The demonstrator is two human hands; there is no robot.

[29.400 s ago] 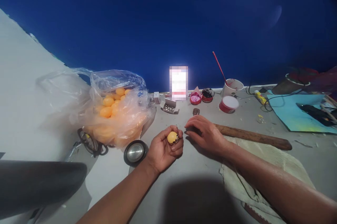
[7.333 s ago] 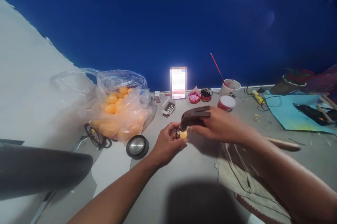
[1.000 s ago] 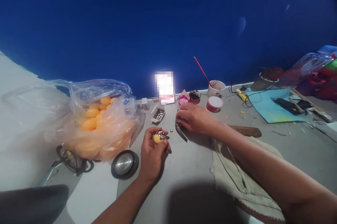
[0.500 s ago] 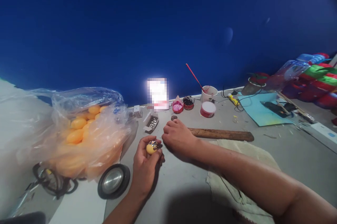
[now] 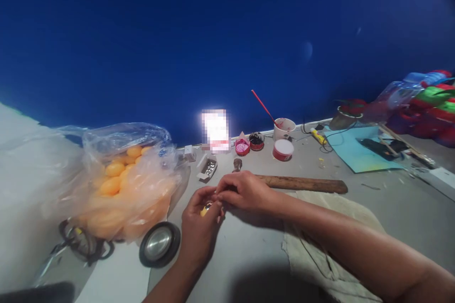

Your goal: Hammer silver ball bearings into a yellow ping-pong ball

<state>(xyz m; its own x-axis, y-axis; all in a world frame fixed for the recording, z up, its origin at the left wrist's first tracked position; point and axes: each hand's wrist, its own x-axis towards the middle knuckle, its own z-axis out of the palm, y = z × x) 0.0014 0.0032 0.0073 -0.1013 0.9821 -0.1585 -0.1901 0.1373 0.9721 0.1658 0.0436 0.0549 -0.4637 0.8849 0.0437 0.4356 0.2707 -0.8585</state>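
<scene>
Nearest my camera, a pale cloth (image 5: 316,241) lies partly under my right forearm, and a black-rimmed metal disc (image 5: 158,243) sits to the left of my left wrist. My left hand (image 5: 199,221) grasps a small yellow ball (image 5: 204,209), mostly hidden by its fingers. My right hand (image 5: 245,191) brings its bent fingertips together at the ball's far side; I can't tell whether they pinch anything. Just beyond lies a hammer (image 5: 305,184), its handle pointing right. Farther on are an open box (image 5: 203,175) of shiny studs, a red tub (image 5: 283,155) and a white cup (image 5: 284,128) holding a red stick (image 5: 263,105).
</scene>
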